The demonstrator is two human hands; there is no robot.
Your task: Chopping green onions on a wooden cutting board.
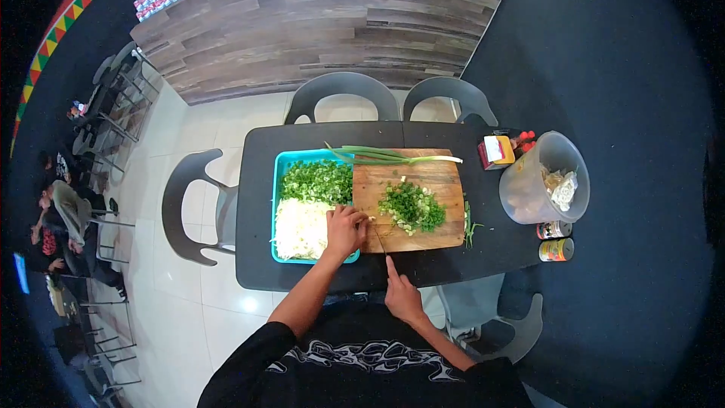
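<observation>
My right hand (403, 297) grips a kitchen knife (380, 239), its thin blade pointing up and left over the near left part of a wooden cutting board (408, 241). Beside the blade, my left hand (344, 232) bends its fingers at the board's left edge, partly over a turquoise tray (276, 181); whatever may be under the fingertips is hidden. Chopped green onion (412, 207) is heaped on the board. Whole green onions (396, 155) lie across the board's far edge. In the tray, chopped green onion tops (317, 180) fill the far half and shredded white vegetable (300, 226) the near half.
On the black table (260, 204), a translucent plastic bucket (518, 187) holding wrappers stands at the right. Nearby are two cans (555, 250), a yellow-and-red box (497, 152) and green scraps (469, 226). Grey chairs (192, 204) surround the table. Seated people (76, 221) are far left.
</observation>
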